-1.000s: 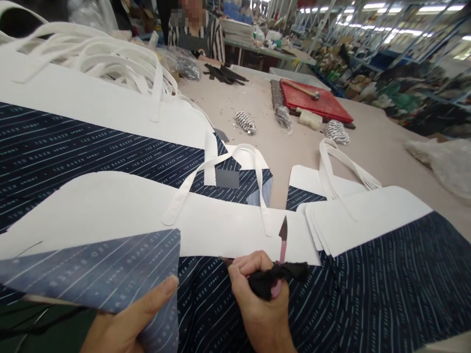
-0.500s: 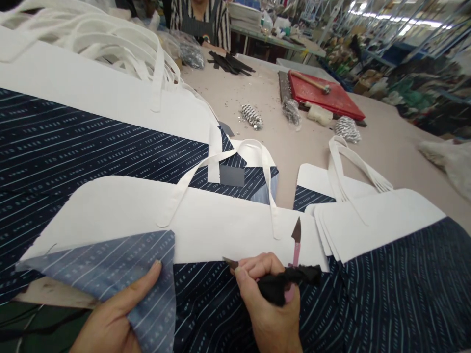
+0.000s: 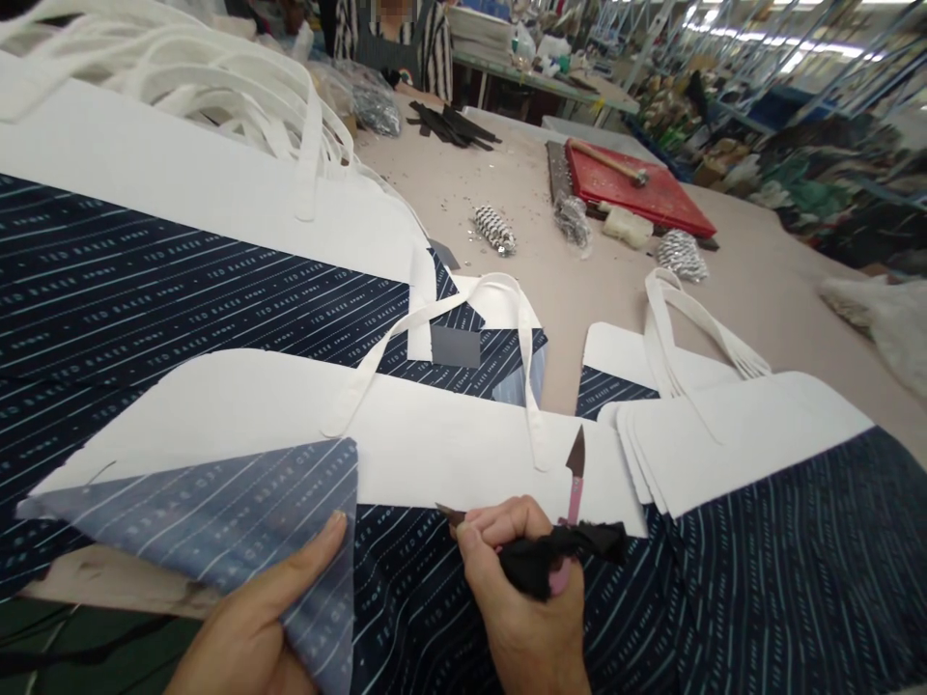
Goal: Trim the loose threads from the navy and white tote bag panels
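My left hand (image 3: 253,618) grips a turned-back flap of striped fabric (image 3: 217,512), its pale blue underside up and the thumb lying on top. My right hand (image 3: 528,598) is closed round pink-handled thread snips (image 3: 575,492) wrapped in black cloth. One dark blade points up; the other sticks out left past my fingertips, by the seam between navy cloth and white band. Beneath both hands lies a navy striped bag panel (image 3: 406,569) with a white top band (image 3: 449,454). A white strap handle (image 3: 499,282) arches from that band.
More panels with white handles (image 3: 238,87) are stacked at the left, others (image 3: 745,425) at the right. Behind lie coiled silver fasteners (image 3: 494,230), a red board (image 3: 652,193) with a hammer (image 3: 608,162), and black strips (image 3: 456,125). A person (image 3: 395,43) is across the table.
My left hand has shifted right and slightly up, drawing the fabric flap's corner with it. My right hand and the snips have moved a little left.
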`<state>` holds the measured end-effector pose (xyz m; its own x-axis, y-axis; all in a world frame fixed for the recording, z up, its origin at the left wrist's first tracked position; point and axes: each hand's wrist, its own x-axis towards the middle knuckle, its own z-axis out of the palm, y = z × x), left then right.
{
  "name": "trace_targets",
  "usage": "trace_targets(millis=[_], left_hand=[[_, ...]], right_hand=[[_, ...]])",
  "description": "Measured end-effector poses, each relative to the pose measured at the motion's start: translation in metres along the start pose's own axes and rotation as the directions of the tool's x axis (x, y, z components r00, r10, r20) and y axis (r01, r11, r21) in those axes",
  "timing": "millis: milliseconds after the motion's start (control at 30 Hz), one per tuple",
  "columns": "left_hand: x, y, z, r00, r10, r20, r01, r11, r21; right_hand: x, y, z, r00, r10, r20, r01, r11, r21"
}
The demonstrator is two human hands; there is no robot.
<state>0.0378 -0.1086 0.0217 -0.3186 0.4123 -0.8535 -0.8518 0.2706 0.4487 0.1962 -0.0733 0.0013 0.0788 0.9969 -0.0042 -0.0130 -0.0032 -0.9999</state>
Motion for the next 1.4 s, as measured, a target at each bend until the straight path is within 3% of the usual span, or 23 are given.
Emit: trace_targets(millis=[133, 333, 567, 700, 800, 967, 1133, 1400], left_hand=[[0.000, 0.000, 0.006, 0.993, 0.095, -0.076, -0.086, 0.990, 0.113], [0.005, -0.002, -0.005, 0.997, 0.043, -0.056, -0.039, 0.996, 0.084], [0.004, -0.002, -0.004, 0.994, 0.098, -0.058, -0.092, 0.991, 0.092], [0.004, -0.003, -0.004, 0.997, 0.040, -0.059, -0.035, 0.996, 0.084], [0.003, -0.003, -0.006, 0.993, 0.103, -0.059, -0.096, 0.990, 0.107], [0.005, -0.004, -0.010, 0.998, 0.048, -0.027, -0.044, 0.993, 0.111], [0.009, -0.005, -0.015, 0.989, 0.136, -0.058, -0.130, 0.986, 0.106], [0.010, -0.007, -0.017, 0.985, 0.161, -0.069, -0.153, 0.983, 0.104]], right_hand=[[-0.001, 0.001, 0.000, 1.000, 0.020, 0.001, -0.020, 1.000, -0.007], [-0.001, 0.004, -0.004, 0.999, -0.008, 0.044, 0.009, 0.999, -0.040], [-0.003, 0.004, -0.005, 0.997, -0.006, 0.076, 0.012, 0.997, -0.074], [-0.002, 0.006, -0.008, 0.996, -0.002, 0.087, 0.010, 0.996, -0.090], [-0.002, 0.004, -0.006, 0.996, 0.006, 0.092, 0.004, 0.994, -0.111], [-0.004, -0.001, 0.006, 1.000, 0.010, 0.024, -0.008, 0.997, -0.081], [-0.002, 0.002, 0.000, 1.000, -0.011, 0.016, 0.011, 1.000, 0.022], [0.001, -0.004, -0.003, 0.998, 0.032, -0.059, -0.028, 0.997, 0.072]])
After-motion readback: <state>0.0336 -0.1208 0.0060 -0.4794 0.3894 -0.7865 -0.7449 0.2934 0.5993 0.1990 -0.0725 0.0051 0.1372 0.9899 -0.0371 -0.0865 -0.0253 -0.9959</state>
